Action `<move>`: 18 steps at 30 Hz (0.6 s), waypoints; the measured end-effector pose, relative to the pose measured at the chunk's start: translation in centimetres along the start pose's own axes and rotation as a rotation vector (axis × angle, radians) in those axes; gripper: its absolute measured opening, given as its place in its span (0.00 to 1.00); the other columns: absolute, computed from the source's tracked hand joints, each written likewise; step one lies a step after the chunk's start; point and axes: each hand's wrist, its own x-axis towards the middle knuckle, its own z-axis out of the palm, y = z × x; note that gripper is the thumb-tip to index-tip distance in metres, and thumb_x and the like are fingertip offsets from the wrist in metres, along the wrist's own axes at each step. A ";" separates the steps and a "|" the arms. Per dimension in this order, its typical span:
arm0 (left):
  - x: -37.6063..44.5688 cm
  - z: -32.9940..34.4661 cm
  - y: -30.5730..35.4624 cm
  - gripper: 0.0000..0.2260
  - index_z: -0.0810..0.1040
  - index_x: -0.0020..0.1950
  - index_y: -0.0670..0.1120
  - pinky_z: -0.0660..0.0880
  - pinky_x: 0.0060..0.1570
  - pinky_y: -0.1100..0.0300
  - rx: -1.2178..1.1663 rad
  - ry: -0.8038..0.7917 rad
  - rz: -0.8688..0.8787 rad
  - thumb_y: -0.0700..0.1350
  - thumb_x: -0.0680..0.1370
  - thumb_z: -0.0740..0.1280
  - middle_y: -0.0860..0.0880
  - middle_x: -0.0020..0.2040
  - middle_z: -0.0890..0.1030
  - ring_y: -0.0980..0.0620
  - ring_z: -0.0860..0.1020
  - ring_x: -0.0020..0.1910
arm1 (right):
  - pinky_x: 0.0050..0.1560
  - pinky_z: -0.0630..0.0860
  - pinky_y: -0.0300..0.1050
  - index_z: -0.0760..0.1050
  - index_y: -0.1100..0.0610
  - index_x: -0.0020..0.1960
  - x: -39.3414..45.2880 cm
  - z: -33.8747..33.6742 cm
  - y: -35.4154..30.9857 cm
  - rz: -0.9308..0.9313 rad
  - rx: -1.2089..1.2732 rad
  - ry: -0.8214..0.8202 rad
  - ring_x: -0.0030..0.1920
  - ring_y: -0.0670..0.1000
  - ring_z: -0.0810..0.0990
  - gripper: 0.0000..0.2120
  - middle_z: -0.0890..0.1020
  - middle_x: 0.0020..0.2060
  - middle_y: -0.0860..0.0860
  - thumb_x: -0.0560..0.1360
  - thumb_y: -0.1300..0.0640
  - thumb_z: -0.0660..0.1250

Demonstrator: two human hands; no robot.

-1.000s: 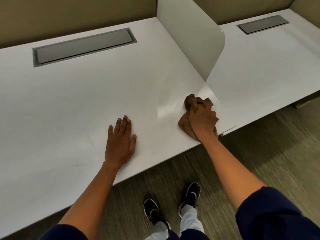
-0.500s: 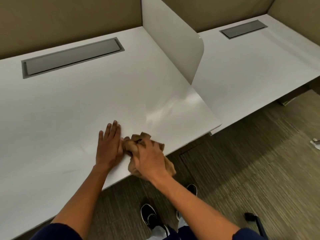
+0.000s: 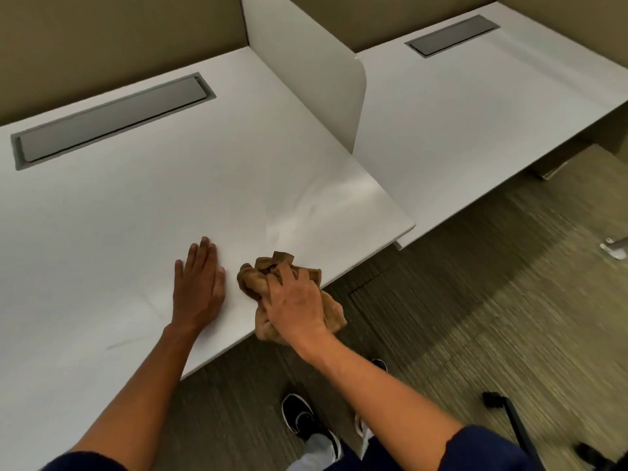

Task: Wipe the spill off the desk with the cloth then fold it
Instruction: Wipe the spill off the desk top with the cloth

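Hands: two, right [image 3: 295, 302] bunching one cloth [image 3: 258, 278], left [image 3: 199, 287] flat.

Tan partition walls [image 3: 119, 35], white divider [image 3: 306, 79] – striped brown-grey carpet [image 3: 475, 334] below.

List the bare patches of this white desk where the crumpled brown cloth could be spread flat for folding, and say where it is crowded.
The white desk is bare between the grey recessed hatch and the flat left hand, and between the white divider panel and the front edge. The crowded part is that edge, where the right hand grips the crumpled brown cloth, which overhangs it.
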 end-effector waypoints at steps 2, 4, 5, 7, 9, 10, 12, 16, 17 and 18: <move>-0.1 -0.2 0.3 0.30 0.51 0.81 0.42 0.44 0.78 0.44 0.003 -0.003 -0.004 0.54 0.80 0.44 0.46 0.81 0.48 0.48 0.46 0.81 | 0.48 0.72 0.51 0.73 0.56 0.62 1.1 -0.4 1.4 0.010 -0.055 -0.017 0.52 0.58 0.73 0.17 0.72 0.62 0.57 0.79 0.46 0.63; -0.3 -0.2 0.7 0.29 0.52 0.80 0.42 0.44 0.77 0.44 -0.007 0.003 -0.021 0.53 0.81 0.46 0.46 0.81 0.48 0.47 0.46 0.81 | 0.47 0.71 0.50 0.73 0.56 0.63 2.2 -1.1 2.9 0.069 -0.069 -0.011 0.53 0.58 0.73 0.17 0.72 0.62 0.56 0.79 0.47 0.63; -0.4 -0.1 0.9 0.28 0.52 0.80 0.42 0.44 0.77 0.43 -0.013 0.009 -0.031 0.52 0.82 0.48 0.46 0.81 0.49 0.47 0.47 0.81 | 0.46 0.70 0.49 0.73 0.56 0.63 2.6 -1.4 3.8 0.107 -0.070 -0.002 0.53 0.58 0.73 0.16 0.72 0.62 0.56 0.79 0.48 0.63; -0.5 0.1 1.3 0.25 0.53 0.80 0.41 0.45 0.77 0.42 -0.022 0.022 -0.055 0.48 0.85 0.51 0.45 0.81 0.50 0.46 0.47 0.81 | 0.44 0.68 0.49 0.73 0.55 0.62 3.5 -1.9 5.8 0.180 -0.070 0.017 0.53 0.57 0.73 0.16 0.72 0.63 0.55 0.80 0.48 0.63; -0.6 0.2 1.5 0.25 0.53 0.80 0.41 0.45 0.77 0.42 -0.021 0.026 -0.072 0.49 0.85 0.51 0.45 0.81 0.50 0.46 0.48 0.81 | 0.43 0.66 0.49 0.73 0.56 0.63 4.4 -2.3 8.0 0.248 -0.076 0.022 0.54 0.57 0.73 0.16 0.71 0.63 0.55 0.80 0.48 0.63; -0.6 0.2 1.6 0.26 0.53 0.80 0.41 0.44 0.77 0.43 -0.020 0.027 -0.074 0.49 0.84 0.50 0.45 0.81 0.50 0.46 0.48 0.81 | 0.42 0.66 0.49 0.74 0.56 0.63 4.8 -2.5 9.2 0.283 -0.080 0.025 0.54 0.57 0.73 0.15 0.71 0.64 0.55 0.80 0.49 0.62; -0.8 0.4 1.8 0.25 0.53 0.80 0.41 0.44 0.77 0.42 -0.033 0.021 -0.080 0.48 0.85 0.51 0.45 0.81 0.50 0.45 0.47 0.81 | 0.42 0.66 0.50 0.74 0.56 0.63 5.6 -3.0 11.6 0.342 -0.098 0.034 0.54 0.58 0.73 0.14 0.70 0.66 0.56 0.81 0.50 0.61; -2.2 0.7 1.8 0.27 0.51 0.80 0.42 0.43 0.77 0.44 -0.069 0.005 -0.081 0.51 0.83 0.48 0.46 0.81 0.48 0.47 0.46 0.81 | 0.48 0.73 0.52 0.75 0.58 0.64 7.0 -3.8 16.0 0.435 -0.128 0.062 0.57 0.59 0.73 0.14 0.69 0.69 0.59 0.82 0.53 0.60; -2.6 0.8 1.8 0.29 0.51 0.80 0.42 0.43 0.77 0.45 -0.068 0.004 -0.081 0.53 0.82 0.47 0.46 0.81 0.48 0.47 0.46 0.81 | 0.49 0.74 0.52 0.75 0.58 0.64 7.4 -4.1 17.1 0.463 -0.131 0.066 0.57 0.60 0.74 0.14 0.68 0.69 0.59 0.82 0.53 0.60; -3.0 0.9 1.9 0.30 0.51 0.80 0.42 0.43 0.77 0.45 -0.067 0.006 -0.084 0.54 0.81 0.46 0.47 0.81 0.48 0.48 0.46 0.80 | 0.49 0.75 0.52 0.75 0.59 0.63 7.7 -4.3 18.2 0.490 -0.128 0.071 0.57 0.60 0.74 0.14 0.68 0.69 0.60 0.82 0.54 0.60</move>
